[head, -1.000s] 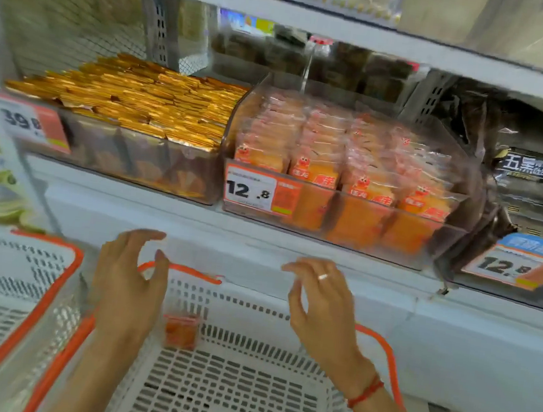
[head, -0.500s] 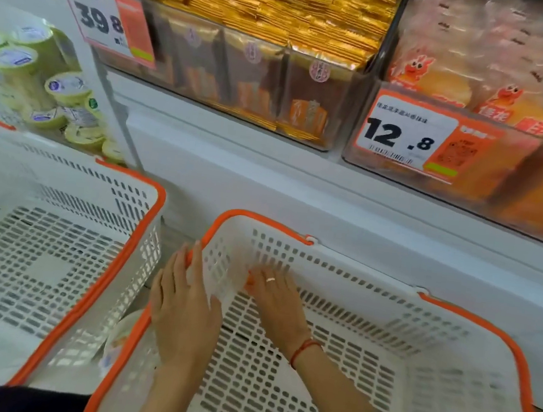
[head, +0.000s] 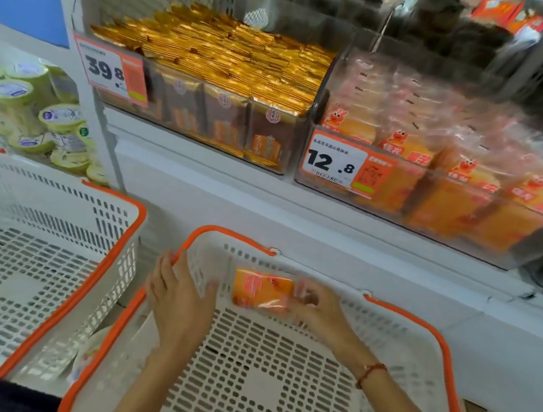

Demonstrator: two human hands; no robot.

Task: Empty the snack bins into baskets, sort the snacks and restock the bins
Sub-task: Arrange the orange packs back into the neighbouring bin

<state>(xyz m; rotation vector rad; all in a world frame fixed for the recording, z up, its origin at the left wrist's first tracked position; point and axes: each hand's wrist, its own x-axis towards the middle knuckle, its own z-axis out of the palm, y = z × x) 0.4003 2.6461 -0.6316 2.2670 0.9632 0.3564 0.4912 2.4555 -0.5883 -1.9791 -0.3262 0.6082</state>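
Observation:
Two white baskets with orange rims stand below the shelf, one at the left (head: pixel 110 254) and one in front of me (head: pixel 443 357). My right hand (head: pixel 322 309) holds an orange snack packet (head: pixel 261 290) over the far end of the front basket. My left hand (head: pixel 180 297) hovers beside that packet at the basket's left rim, fingers fairly straight, holding nothing. On the shelf above sit a clear bin of gold-wrapped snacks (head: pixel 233 60) and a clear bin of orange packets (head: pixel 446 165).
Price tags read 39.8 (head: pixel 108 71) and 12.8 (head: pixel 333 162) on the bin fronts. Green-lidded cups (head: pixel 32 111) are stacked at the left. Dark snack packs (head: pixel 456 30) sit further back on the shelf. A white ledge (head: pixel 296 215) runs under the bins.
My right hand has lifted an orange packet from the basket's far corner and now holds it over the basket. My left hand has shifted right off the rim. The view has tilted up.

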